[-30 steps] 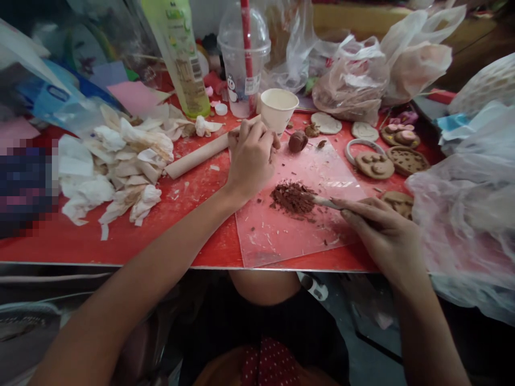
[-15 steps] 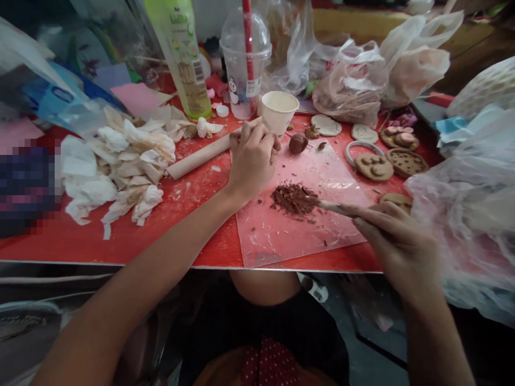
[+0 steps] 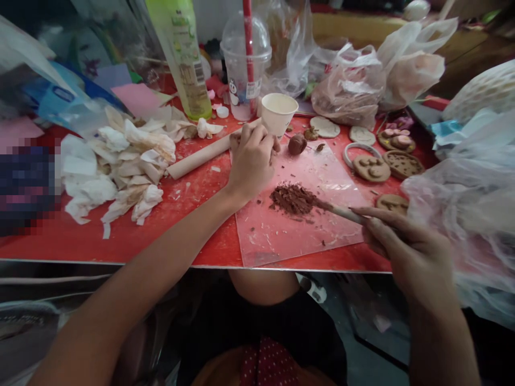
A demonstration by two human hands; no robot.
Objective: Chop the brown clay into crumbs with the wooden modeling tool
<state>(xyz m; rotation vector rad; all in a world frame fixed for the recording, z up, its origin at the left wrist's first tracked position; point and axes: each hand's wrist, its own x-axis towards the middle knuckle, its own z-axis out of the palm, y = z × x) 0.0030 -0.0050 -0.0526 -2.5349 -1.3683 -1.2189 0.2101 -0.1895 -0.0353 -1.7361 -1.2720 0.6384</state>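
My right hand [image 3: 406,244] is closed on a slim, pale stick-like tool [image 3: 341,211]. Its brown-stained tip meets the right side of a pile of dark brown crumbs [image 3: 293,198], and whether it ends in a blade cannot be seen. Beneath the pile lies a clear plastic sheet [image 3: 277,246]. My left hand [image 3: 252,161] rests by the sheet's far left corner, fingers curled; anything inside them is hidden. Just behind those fingers stand a white paper cup [image 3: 279,113] and a pale rolling pin-like tube [image 3: 197,160]. A round brown lump [image 3: 298,143] sits right of the cup.
Crumpled tissues [image 3: 132,153] are heaped at the left of the red table [image 3: 193,214]. A green bottle [image 3: 183,64] and a clear domed cup [image 3: 246,59] stand behind. Several clay discs [image 3: 370,167] lie on the right, near plastic bags [image 3: 475,193].
My right hand has drawn back rightward and slightly toward me, with the tool still in it and more of its shaft showing. My left hand stays almost where it was.
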